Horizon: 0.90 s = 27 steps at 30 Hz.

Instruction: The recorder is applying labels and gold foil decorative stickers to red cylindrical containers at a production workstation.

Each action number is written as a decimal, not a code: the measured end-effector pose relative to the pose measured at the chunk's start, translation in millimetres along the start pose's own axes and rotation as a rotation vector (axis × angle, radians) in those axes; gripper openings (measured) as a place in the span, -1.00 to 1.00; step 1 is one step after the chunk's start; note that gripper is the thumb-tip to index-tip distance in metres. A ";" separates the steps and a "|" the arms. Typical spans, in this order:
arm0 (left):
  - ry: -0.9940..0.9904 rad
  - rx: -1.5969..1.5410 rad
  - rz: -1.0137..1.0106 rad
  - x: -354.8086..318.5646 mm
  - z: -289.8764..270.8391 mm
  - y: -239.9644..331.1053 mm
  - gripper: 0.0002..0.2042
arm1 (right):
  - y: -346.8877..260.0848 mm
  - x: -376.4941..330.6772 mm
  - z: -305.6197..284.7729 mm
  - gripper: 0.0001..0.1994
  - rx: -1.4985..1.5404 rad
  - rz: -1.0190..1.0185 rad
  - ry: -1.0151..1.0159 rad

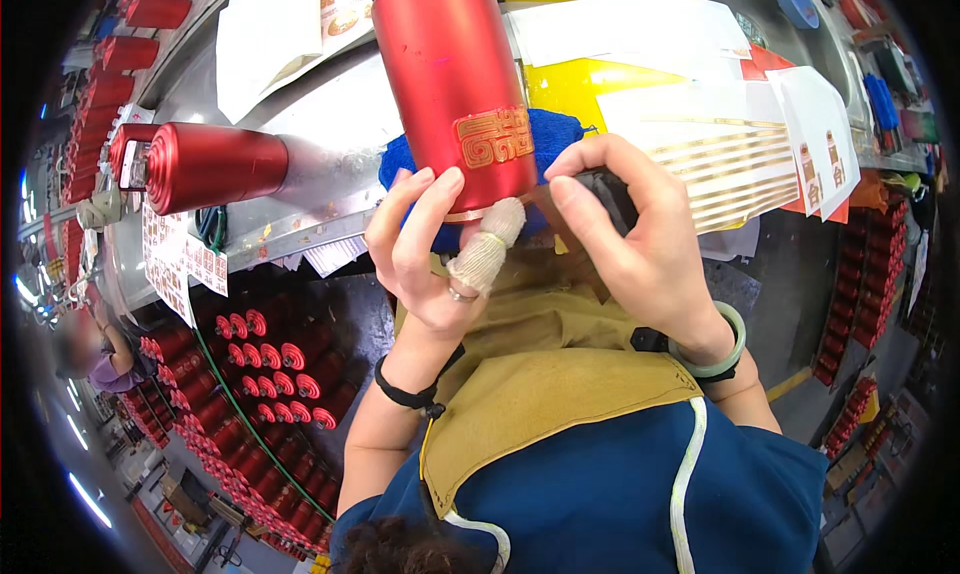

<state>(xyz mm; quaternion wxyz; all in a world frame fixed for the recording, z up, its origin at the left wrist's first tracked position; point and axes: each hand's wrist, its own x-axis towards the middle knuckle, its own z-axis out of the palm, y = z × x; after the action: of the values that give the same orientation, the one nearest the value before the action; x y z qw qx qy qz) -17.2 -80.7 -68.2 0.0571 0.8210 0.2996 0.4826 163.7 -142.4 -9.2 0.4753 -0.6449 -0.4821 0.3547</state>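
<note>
A red metal flask (440,64) with a raised gold square pattern (493,137) lies at a slant on a blue cloth pad (560,139), its near end toward me. My left hand (425,244) grips that near end, fingers along its left side. A ribbed, off-white knitted finger cover (490,249) sits over one of its digits. Just right of the pattern, my right hand (640,234) is closed in a pinch around a dark, smooth piece (612,199). Its kind I cannot make out, because the palm hides most of it.
Another red flask (215,167) lies on the metal bench at left. White sheets with gold strips (725,164) lie at right over a yellow sheet (570,82). Rows of red flasks (270,384) stand below left, more racks (860,284) at right. Another person (112,369) is far left.
</note>
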 end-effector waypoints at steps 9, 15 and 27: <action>0.110 -0.157 -0.136 1.8 10.2 -1.5 -0.54 | 6.8 -1.0 -22.2 -0.81 0.001 -0.046 0.121; -0.068 0.120 0.036 0.4 6.8 -0.8 -0.60 | 15.2 3.7 -21.8 -0.78 -0.016 -0.183 0.190; 0.048 -0.323 -0.348 -12.7 0.6 -9.9 -0.30 | 21.2 7.2 -17.4 -0.74 0.113 -0.253 0.199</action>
<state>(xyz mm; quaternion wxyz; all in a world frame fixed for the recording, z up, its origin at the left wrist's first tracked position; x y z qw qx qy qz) -25.6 -79.5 -82.0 0.2626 0.7255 0.3567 0.5266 187.7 -142.0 -24.2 0.5970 -0.5833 -0.4894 0.2529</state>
